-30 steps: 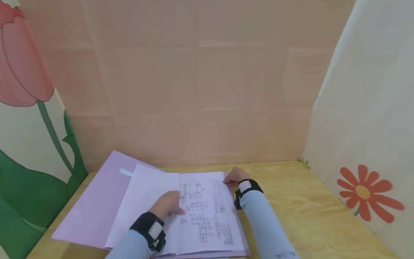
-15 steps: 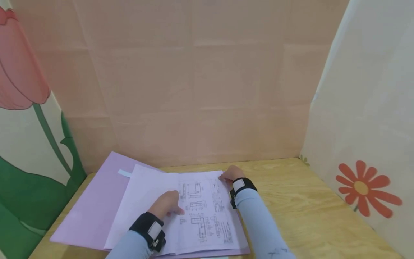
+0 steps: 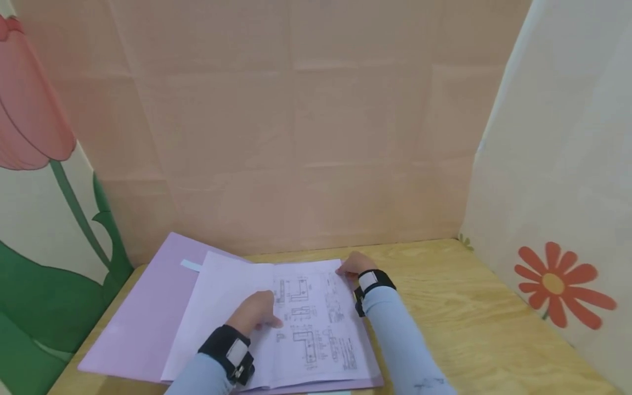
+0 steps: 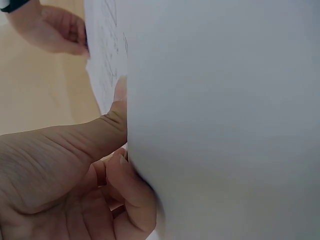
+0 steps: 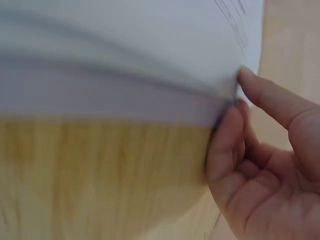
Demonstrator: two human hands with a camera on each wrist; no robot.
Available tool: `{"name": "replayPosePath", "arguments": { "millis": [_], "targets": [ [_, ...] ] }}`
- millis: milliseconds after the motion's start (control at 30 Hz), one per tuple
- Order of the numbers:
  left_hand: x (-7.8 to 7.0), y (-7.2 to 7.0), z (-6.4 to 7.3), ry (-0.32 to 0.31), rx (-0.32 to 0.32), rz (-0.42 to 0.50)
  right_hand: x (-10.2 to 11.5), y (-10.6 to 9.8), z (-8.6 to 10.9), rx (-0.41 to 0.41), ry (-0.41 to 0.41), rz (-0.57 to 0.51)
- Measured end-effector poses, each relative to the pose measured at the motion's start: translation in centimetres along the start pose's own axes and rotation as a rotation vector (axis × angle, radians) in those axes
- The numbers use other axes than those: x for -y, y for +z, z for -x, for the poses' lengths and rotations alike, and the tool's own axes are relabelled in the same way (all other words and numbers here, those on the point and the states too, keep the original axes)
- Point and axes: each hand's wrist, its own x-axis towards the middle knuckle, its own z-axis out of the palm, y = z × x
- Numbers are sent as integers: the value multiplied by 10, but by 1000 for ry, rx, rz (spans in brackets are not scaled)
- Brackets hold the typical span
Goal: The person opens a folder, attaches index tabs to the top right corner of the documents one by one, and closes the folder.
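A purple folder lies spread on the table, holding white paper. Its left page is blank; its right page carries technical drawings. My left hand rests over the fold, thumb extended along it and the other fingers loosely bent against the paper. At the far right corner, my right hand pinches the right page between thumb and fingers. In the right wrist view, the paper edge lifts in a slight curve above the purple cover.
The wood-grain table extends to the right of the folder. A plain pinkish backdrop stands behind. Flower-printed panels, with a tulip on the left and a red flower on the right, flank the table.
My right hand has shifted slightly left and farther toward the page's top corner. The left hand stays at the fold, and the folder lies as before.
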Motion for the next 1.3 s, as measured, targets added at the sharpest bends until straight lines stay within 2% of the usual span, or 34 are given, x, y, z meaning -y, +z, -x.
{"name": "replayPosePath", "arguments": {
  "millis": [267,533,767,900,967,1200,1300],
  "targets": [
    [-2,-1,2,-15,6,6,2,-3,4,16,13,-16],
    [-1,1,0,4,0,10,2,-5,4,11,48,2],
    [0,3,-3,-5,-1,15,5,-3,5,26,5,26],
    [0,5,-5,2,-2,10,3,-7,5,31,45,46],
    [-1,4,-3,0,-3,10,3,-8,6,37,66,22],
    [-2,1,1,-11,-4,19,6,-4,6,44,-8,60],
    [-2,2,0,-9,-3,19,4,-4,5,43,15,29]
  ]
}}
